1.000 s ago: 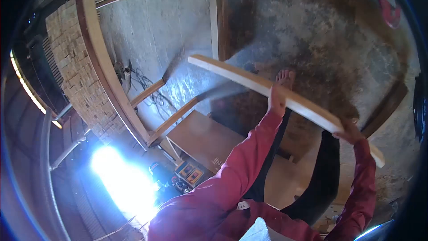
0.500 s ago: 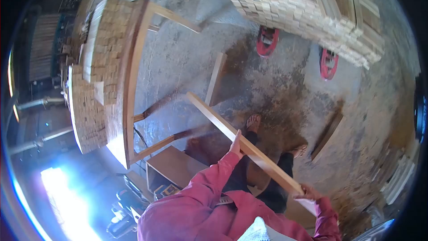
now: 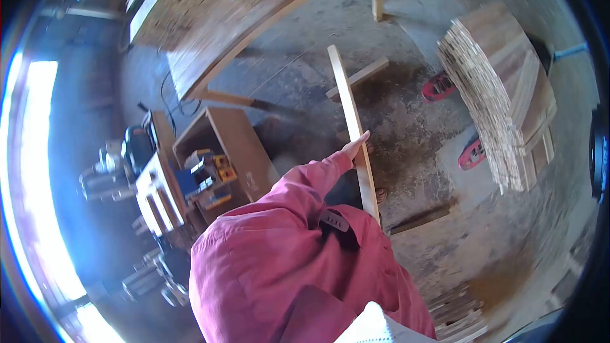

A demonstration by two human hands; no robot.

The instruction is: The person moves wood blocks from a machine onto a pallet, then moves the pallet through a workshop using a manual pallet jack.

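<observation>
A long, pale wooden board (image 3: 348,98) points away from my body over the floor. Partway along it, my left hand (image 3: 357,145) grips the board, with the fingers over its edge. The near end of the board disappears beside my red sleeve and jacket. My right hand is out of sight. Below the board's far part, a shorter wooden piece (image 3: 367,75) lies crosswise on the concrete floor.
A wooden table (image 3: 222,51) with stacked wood pieces stands at the upper left. Beneath its near end is an open brown box (image 3: 244,146) beside tools (image 3: 213,168). Stacked slats (image 3: 502,89) rest over red supports (image 3: 472,154) at right. Another strip (image 3: 420,218) lies nearby.
The view has turned, so the table now spans the top left and the slat stack sits further right. The board points more directly away from me. My right hand has left the view.
</observation>
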